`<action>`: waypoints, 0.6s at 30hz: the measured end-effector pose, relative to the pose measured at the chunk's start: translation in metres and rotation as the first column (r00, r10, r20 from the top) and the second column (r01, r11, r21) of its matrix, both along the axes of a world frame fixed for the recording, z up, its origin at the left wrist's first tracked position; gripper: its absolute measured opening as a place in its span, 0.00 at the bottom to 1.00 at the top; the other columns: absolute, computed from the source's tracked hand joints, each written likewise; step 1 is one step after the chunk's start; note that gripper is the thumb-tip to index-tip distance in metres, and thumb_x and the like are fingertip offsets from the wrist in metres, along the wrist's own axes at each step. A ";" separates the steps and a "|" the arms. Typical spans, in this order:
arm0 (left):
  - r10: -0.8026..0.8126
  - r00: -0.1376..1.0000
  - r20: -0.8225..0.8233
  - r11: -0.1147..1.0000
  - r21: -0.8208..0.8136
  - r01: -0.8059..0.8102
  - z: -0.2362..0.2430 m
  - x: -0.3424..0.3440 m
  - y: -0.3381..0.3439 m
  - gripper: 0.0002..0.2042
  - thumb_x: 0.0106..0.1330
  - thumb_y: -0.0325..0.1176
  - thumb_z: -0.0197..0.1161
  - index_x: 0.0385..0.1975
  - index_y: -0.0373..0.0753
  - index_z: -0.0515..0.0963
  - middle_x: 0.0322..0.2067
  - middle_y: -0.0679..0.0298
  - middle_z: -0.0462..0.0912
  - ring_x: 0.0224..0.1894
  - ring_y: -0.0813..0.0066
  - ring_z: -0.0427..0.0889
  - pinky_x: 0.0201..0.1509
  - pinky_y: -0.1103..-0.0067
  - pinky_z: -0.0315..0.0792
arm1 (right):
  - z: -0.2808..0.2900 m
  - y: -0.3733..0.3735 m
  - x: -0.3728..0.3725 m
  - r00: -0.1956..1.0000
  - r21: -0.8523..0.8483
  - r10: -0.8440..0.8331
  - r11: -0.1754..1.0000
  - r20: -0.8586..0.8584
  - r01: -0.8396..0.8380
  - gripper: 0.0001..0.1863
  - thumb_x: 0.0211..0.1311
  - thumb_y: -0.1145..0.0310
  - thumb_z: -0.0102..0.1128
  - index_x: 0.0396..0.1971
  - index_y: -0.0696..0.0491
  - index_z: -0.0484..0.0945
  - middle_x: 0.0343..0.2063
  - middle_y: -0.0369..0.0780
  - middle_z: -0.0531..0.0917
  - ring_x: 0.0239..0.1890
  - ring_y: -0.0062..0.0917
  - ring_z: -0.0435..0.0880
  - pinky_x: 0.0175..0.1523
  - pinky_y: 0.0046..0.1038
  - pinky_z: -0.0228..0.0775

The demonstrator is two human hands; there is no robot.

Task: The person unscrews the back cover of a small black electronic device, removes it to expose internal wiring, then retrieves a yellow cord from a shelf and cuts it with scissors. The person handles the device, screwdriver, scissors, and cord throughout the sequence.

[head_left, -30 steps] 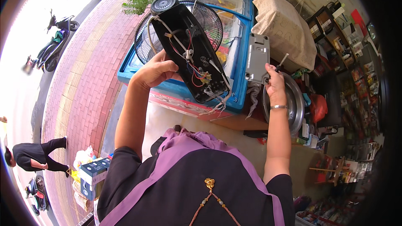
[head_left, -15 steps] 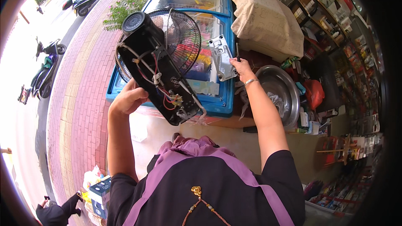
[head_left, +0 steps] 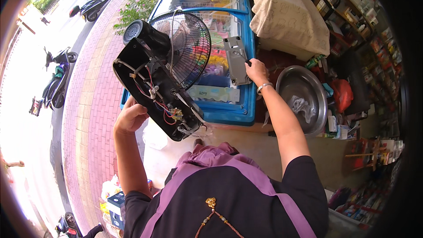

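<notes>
My left hand (head_left: 132, 115) grips the lower left side of a black fan housing (head_left: 156, 97), turned with its open side up to show loose wires and a switch. The round mesh fan cage (head_left: 185, 48) is attached behind it, over the freezer's glass top. My right hand (head_left: 257, 71) is closed round a black-handled screwdriver (head_left: 248, 62) at the right edge of a flat grey metal plate (head_left: 235, 70), which lies on or just above the glass; whether my fingers also grip the plate is unclear.
Under these is a blue-rimmed freezer (head_left: 248, 105). Right of it are a cloth-covered box (head_left: 286, 13), a steel basin (head_left: 317, 103), a red bag (head_left: 342, 94) and crowded shelves. On the left are parked scooters (head_left: 61, 75), a plant (head_left: 136, 15) and stacked cartons (head_left: 115, 207).
The fan housing and my left hand have moved left and down. My right hand has brought the grey plate left, over the freezer top. The passer-by has moved down, mostly out of view.
</notes>
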State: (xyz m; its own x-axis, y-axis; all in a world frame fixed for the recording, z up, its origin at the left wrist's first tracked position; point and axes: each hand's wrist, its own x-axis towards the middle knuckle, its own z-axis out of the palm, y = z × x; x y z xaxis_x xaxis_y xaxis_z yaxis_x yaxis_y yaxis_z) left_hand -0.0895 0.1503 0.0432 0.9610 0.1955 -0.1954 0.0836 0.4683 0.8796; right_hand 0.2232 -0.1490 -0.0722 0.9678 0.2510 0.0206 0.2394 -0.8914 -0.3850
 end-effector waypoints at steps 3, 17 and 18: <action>0.004 0.999 0.034 1.000 -0.026 -0.003 0.001 -0.002 0.000 0.32 0.41 0.25 0.51 0.55 0.30 0.66 0.42 0.58 0.78 0.41 0.69 0.80 0.46 0.75 0.75 | -0.007 0.009 0.004 0.991 -0.007 0.046 0.999 0.126 -0.045 0.16 0.58 0.57 0.60 0.41 0.51 0.79 0.39 0.48 0.81 0.45 0.42 0.80 0.48 0.40 0.72; -0.063 0.990 0.127 0.989 -0.124 0.079 -0.014 -0.011 0.022 0.34 0.43 0.24 0.54 0.58 0.31 0.64 0.49 0.55 0.76 0.49 0.64 0.78 0.54 0.71 0.73 | 0.012 0.109 -0.016 0.854 0.780 0.329 0.612 -0.403 0.132 0.22 0.63 0.51 0.58 0.30 0.58 0.80 0.22 0.29 0.74 0.26 0.16 0.67 0.30 0.25 0.62; -0.060 0.990 0.129 0.989 -0.124 0.076 -0.012 -0.011 0.020 0.33 0.43 0.25 0.54 0.58 0.31 0.64 0.49 0.55 0.76 0.49 0.65 0.78 0.54 0.72 0.73 | 0.013 0.113 -0.016 0.840 0.769 0.324 0.618 -0.435 0.161 0.21 0.62 0.50 0.59 0.31 0.57 0.80 0.22 0.29 0.74 0.26 0.16 0.67 0.30 0.24 0.61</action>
State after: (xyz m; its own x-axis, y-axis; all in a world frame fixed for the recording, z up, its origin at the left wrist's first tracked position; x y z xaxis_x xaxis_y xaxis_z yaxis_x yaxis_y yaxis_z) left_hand -0.1001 0.1703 0.0310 0.9896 0.1102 -0.0928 0.0128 0.5748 0.8182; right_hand 0.2067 -0.0359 -0.0589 0.8639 0.4537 -0.2187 -0.1416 -0.1979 -0.9699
